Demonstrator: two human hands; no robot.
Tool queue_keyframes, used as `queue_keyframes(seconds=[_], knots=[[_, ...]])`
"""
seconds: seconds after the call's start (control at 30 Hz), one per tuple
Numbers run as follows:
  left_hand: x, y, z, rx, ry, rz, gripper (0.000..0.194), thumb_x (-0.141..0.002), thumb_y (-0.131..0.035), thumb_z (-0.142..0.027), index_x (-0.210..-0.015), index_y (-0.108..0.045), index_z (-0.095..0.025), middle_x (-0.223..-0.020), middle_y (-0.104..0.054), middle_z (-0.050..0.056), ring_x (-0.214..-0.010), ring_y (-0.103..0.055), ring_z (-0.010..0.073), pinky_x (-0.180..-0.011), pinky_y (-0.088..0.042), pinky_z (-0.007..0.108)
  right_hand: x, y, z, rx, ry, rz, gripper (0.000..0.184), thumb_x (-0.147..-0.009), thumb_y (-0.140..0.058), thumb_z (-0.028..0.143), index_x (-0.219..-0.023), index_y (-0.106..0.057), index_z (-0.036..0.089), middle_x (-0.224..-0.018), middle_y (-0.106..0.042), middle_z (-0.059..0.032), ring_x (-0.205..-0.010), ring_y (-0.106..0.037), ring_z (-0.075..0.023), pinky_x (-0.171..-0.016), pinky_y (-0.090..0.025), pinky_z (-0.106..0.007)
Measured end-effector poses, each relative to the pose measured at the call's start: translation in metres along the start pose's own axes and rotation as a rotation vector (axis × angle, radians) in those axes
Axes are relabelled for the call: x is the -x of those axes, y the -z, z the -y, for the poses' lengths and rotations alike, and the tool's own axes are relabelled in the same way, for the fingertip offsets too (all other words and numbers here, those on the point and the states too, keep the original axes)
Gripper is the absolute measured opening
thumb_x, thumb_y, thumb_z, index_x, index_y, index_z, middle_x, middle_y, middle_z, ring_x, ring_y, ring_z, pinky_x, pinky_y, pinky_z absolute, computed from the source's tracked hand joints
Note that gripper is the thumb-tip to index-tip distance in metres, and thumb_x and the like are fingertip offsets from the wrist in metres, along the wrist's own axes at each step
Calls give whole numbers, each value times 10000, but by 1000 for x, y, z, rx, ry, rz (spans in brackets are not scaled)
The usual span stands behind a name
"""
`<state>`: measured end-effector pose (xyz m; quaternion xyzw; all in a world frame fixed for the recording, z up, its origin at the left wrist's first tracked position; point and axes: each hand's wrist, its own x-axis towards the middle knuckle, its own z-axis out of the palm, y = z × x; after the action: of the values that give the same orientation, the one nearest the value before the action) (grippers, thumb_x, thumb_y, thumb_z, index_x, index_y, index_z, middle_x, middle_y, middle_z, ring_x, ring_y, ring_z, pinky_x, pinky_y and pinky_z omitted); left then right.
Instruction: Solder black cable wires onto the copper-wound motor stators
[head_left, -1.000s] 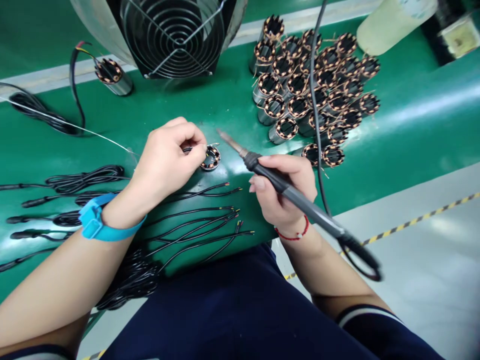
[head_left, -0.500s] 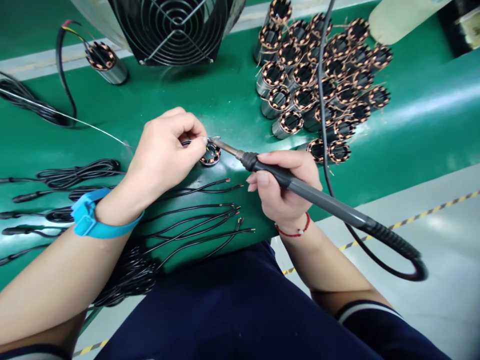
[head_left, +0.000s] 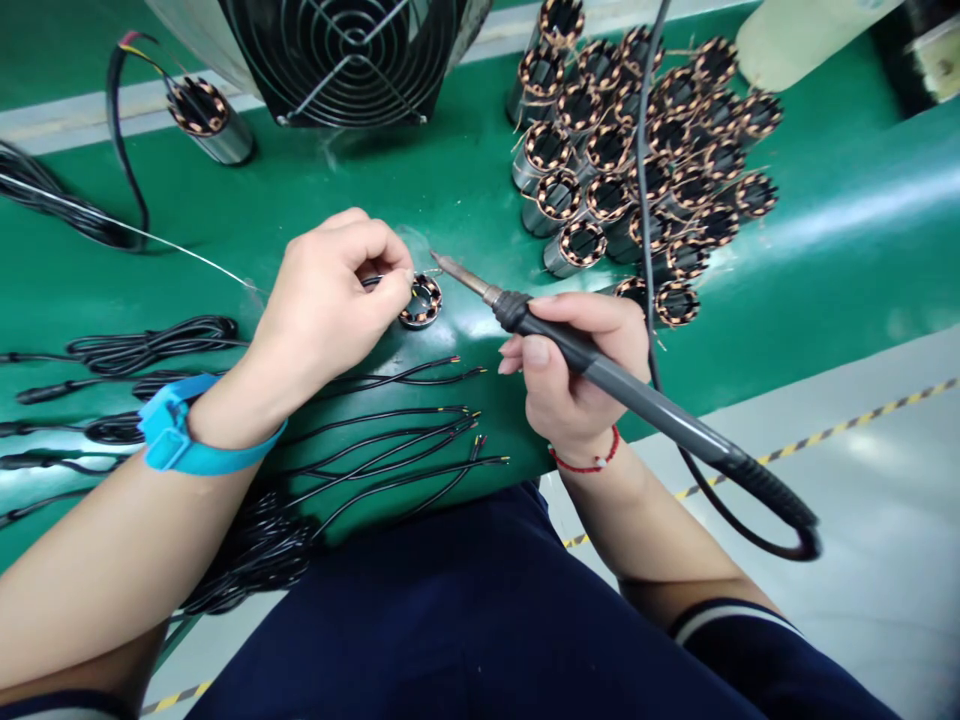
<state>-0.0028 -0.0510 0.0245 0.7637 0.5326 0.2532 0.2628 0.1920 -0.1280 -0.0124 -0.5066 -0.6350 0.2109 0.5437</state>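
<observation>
My left hand (head_left: 330, 295) is pinched on the end of a black wire lead (head_left: 373, 284) at the rim of a small copper-wound stator (head_left: 421, 301) that stands on the green belt (head_left: 450, 200). A blue strap is on that wrist. My right hand (head_left: 574, 375) grips a grey soldering iron (head_left: 600, 375) like a pen. Its metal tip (head_left: 442, 264) hovers just above and right of the stator, a little apart from it.
Several stators (head_left: 637, 170) cluster at the back right. A black fan (head_left: 337, 50) stands at the back, one lone stator (head_left: 202, 120) to its left. Several black wire leads (head_left: 405, 430) lie near the belt's front edge, with coiled cables (head_left: 150, 345) at left.
The iron's tip came down to the stator's rim half a second ago and has since lifted slightly away to the upper right. My left hand stays pinched on the wire.
</observation>
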Motion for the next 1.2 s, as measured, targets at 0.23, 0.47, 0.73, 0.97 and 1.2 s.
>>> queue_keyframes(seconds=[0.23, 0.47, 0.73, 0.97, 1.2], knots=[[0, -1, 0, -10, -2, -11, 129, -798, -576, -139, -689, -623, -190, -700, -557, -17, -690, -524, 105, -620, -422, 288, 1, 0, -1, 15, 17, 39, 205, -922, -550, 375, -1123, -564, 335, -1003, -662, -6, -774, -694, -175, -685, -633, -352], [2, -1, 1, 1, 43, 18, 121, -823, -565, -203, -723, -633, -207, -756, -647, -7, -689, -577, 138, -603, -418, 311, 0, 1, 0, 25, 20, 20, 190, -916, -563, 372, -1098, -572, 317, -983, -673, -20, -782, -702, -186, -718, -638, -364], [2, -1, 1, -23, 67, 24, 111, -829, -579, -207, -743, -649, -213, -729, -656, -11, -608, -536, 130, -586, -392, 307, 0, -1, 0, 4, 31, 29, 181, -918, -566, 354, -1092, -578, 306, -986, -678, -20, -775, -704, -172, -694, -637, -340], [1, -1, -1, -19, 66, 19, 108, -812, -580, -200, -737, -657, -209, -719, -655, -15, -599, -521, 126, -594, -382, 303, 0, 0, 1, 40, -8, 22, 241, -946, -516, 377, -1155, -566, 268, -1077, -680, -51, -960, -709, -206, -865, -629, -369], [1, -1, -2, -5, 98, 33, 108, -794, -575, -199, -760, -677, -206, -744, -686, -4, -628, -558, 136, -603, -393, 291, -34, 3, 15, -108, -31, 308, 347, -975, -501, 263, -1321, -484, 251, -1391, -552, -20, -945, -713, -124, -926, -597, -309]])
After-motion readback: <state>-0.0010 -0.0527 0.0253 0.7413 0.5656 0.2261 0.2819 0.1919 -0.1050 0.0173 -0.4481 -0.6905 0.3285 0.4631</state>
